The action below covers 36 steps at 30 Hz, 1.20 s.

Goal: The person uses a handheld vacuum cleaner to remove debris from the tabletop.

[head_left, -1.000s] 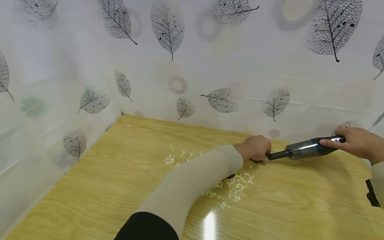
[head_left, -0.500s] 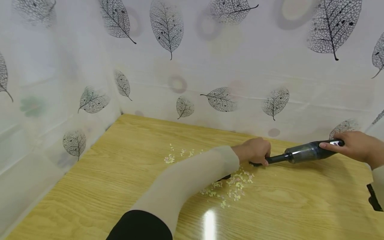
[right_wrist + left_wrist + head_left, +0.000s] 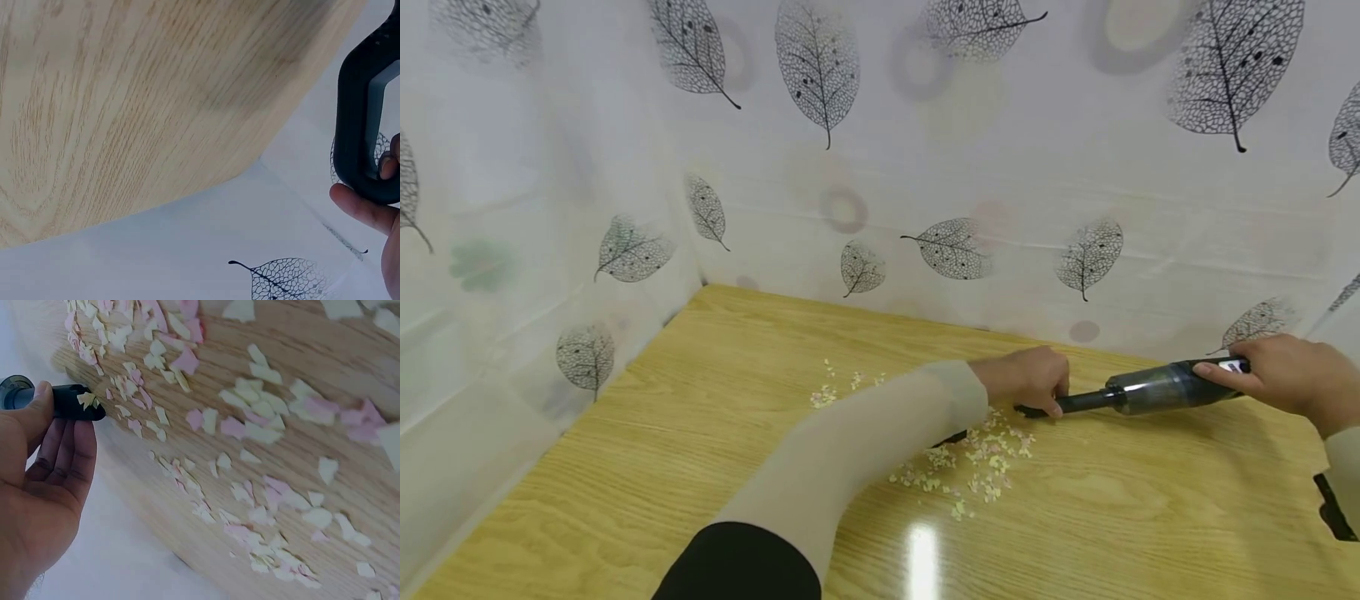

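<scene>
A black handheld vacuum cleaner with a see-through dust cup lies low along the back of the table. My right hand grips its rear handle; the looped handle fills the right side of the right wrist view, fingers through it. Near the mouth, my left hand holds the narrow nozzle between thumb and fingers. A pale scrap sticks to that nozzle in the left wrist view. Torn yellow and pink paper scraps are spread in front of the mouth and under my left forearm, which hides part of them.
The wood-grain table meets a white leaf-printed curtain along its back and left sides. A smaller group of paper scraps lies left of my forearm. A bright light reflection shows on the tabletop near the front.
Both hands and the vacuum cleaner have shifted slightly left and toward me. My left forearm has moved left too, uncovering a few more scraps on its near side.
</scene>
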Available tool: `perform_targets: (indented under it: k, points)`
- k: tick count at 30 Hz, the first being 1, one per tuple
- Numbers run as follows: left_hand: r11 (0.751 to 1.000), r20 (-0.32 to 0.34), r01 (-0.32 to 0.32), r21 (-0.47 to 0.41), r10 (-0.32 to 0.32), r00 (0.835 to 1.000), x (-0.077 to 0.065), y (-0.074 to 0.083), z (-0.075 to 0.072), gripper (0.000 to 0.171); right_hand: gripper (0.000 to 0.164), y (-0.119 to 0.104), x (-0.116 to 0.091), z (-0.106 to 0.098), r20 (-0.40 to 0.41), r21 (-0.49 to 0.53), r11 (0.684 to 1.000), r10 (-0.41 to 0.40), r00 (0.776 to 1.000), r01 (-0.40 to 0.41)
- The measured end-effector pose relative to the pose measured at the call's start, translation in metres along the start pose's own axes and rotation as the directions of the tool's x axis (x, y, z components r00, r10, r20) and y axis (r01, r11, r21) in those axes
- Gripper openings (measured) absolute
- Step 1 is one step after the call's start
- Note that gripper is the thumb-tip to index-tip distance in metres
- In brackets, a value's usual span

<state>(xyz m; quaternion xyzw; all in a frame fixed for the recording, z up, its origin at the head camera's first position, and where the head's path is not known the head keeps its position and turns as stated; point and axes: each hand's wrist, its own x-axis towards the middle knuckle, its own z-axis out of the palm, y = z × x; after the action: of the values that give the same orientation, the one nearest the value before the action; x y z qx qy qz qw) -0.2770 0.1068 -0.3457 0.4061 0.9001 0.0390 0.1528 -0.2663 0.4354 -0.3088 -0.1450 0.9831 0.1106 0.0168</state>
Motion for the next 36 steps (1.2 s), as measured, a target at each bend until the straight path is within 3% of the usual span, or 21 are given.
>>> perform_targets:
  k: [19,36]
  points:
    - [0.998,0.043,-0.029,0.059,0.027,0.999,-0.008,-0.016,-0.002,0.025,0.083,-0.014,0.004,0.008,-0.028,-0.007,1.0,0.015,0.999,-0.015]
    - [0.996,0.028,-0.085,0.038,0.084,0.996,-0.019,-0.035,-0.003,0.028,0.068,-0.031,0.013,0.001,-0.028,0.005,1.0,-0.025,0.999,0.025]
